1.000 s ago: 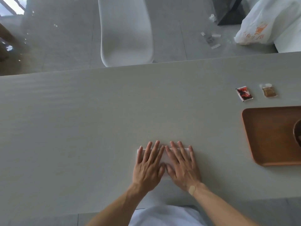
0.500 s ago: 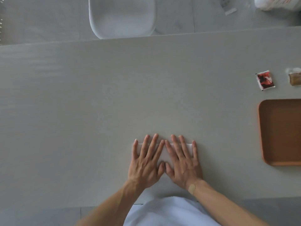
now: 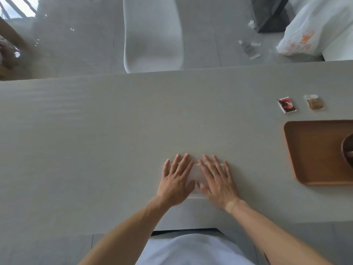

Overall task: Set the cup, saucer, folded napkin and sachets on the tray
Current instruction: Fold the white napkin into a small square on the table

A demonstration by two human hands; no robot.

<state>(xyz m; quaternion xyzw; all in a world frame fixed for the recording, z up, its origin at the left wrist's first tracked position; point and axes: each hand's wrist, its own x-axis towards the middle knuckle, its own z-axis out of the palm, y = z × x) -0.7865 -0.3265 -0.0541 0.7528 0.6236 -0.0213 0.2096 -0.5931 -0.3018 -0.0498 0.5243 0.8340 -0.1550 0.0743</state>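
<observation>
Both forearms are extended forward, converging toward 12 o'clock. The left hand (image 3: 176,179) is laid flat, palm down, with fingers straight and slightly spread. The right hand (image 3: 217,181) is laid flat just beside it, thumbs nearly touching. A plaster (image 3: 230,206) is seen on the right wrist.

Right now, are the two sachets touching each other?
Apart. The head view shows bare table between the red sachet and the brown sachet.

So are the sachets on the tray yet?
No. The red sachet and brown sachet lie on the table beyond the tray.
</observation>
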